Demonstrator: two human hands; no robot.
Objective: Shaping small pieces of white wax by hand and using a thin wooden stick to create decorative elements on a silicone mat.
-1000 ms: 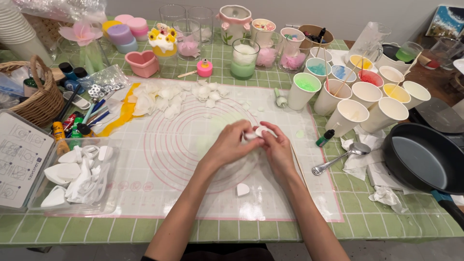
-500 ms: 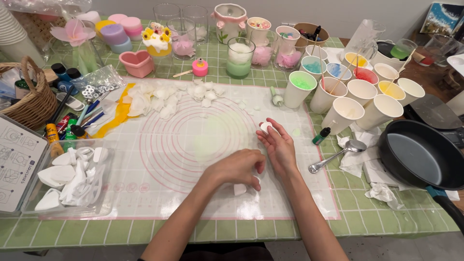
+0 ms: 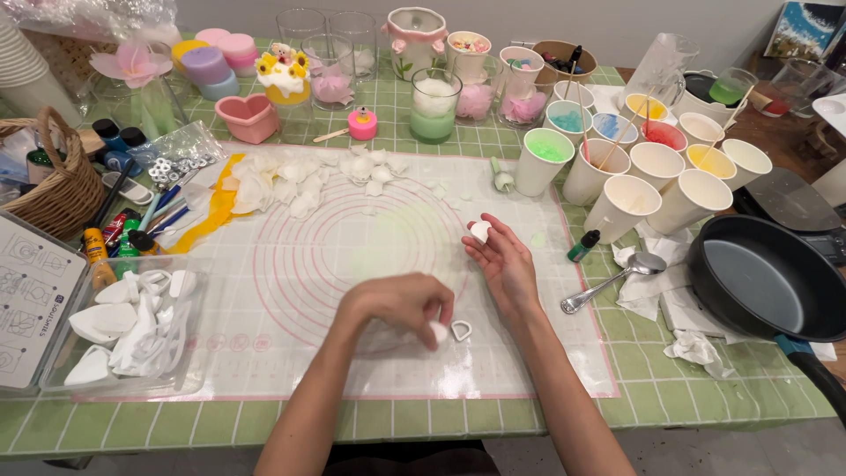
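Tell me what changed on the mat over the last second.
The hands separated. The left hand dropped toward the mat's near edge, fingertips now at a small white piece beside a teardrop cutter. The right hand stayed, holding its white petal. Cups, pan and tray unchanged.

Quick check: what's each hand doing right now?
Left hand: curled, fingertips on a white piece on the mat.
Right hand: open, white petal at fingertips.

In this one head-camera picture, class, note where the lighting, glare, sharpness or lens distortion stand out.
Head view: lighting is soft and even, with only faint shadows under the left hand and right hand; a pale sheen lies inside the black pan; the silicone mat looks sharp; the table's edge bows, showing wide-angle distortion.
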